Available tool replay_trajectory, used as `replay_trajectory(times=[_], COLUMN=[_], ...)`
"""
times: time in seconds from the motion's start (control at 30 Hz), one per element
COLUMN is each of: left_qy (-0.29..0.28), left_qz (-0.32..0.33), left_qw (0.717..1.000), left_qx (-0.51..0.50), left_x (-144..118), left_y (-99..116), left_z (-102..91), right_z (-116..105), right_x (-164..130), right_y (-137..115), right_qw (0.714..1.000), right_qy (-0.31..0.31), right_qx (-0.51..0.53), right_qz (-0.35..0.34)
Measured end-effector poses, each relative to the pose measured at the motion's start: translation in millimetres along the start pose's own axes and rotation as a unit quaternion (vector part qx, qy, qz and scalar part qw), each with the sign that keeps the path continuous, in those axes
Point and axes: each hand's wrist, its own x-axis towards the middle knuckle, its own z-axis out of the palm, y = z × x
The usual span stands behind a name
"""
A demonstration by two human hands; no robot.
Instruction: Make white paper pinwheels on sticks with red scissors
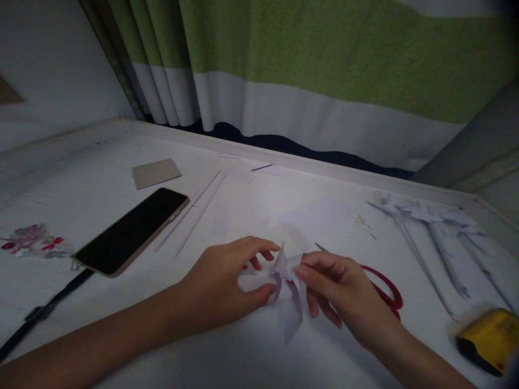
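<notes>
A folded white paper [288,309] with several pointed flaps, shaped like a pinwheel, is held just above the desk between both hands. My left hand [227,283] curves around its left side, thumb low and index fingertip high, gripping the flaps. My right hand [338,283] pinches the right side between thumb and forefinger, the other fingers curled below. Partly under that hand lies a pair of scissors with red handles [391,294]; one blade tip shows beyond the knuckles. The paper's centre is partly hidden by my fingertips.
A smartphone [133,229] with a black strap [48,308] lies left, near a beige card [156,173] and thin white sticks [203,208]. Ahead is a flat paper sheet [318,216]. Paper pieces on rolled sticks [441,251] and a yellow-and-black tool [488,340] lie right.
</notes>
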Motion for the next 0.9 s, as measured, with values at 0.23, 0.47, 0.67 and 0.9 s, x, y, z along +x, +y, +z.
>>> replay_trajectory(times=[0.23,0.47,0.67,0.9], left_qy=[0.031,0.066,0.074,0.084], left_qz=[0.091,0.195,0.241,0.284], left_qw=[0.979,0.936,0.915,0.902], left_qx=[0.180,0.285,0.315,0.316], left_x=[-6,-12,-16,-11], left_y=[2,3,9,1], left_z=[3.3,3.3,2.9,4.0], right_z=[6,9,12,11], right_x=[-1,-2,0,0], right_y=[5,6,10,11], right_qw=[1.000,1.000,0.999,0.998], right_qy=[0.002,0.021,0.035,0.049], right_qx=[0.006,0.013,0.032,0.032], right_qz=[0.010,0.009,0.005,-0.001])
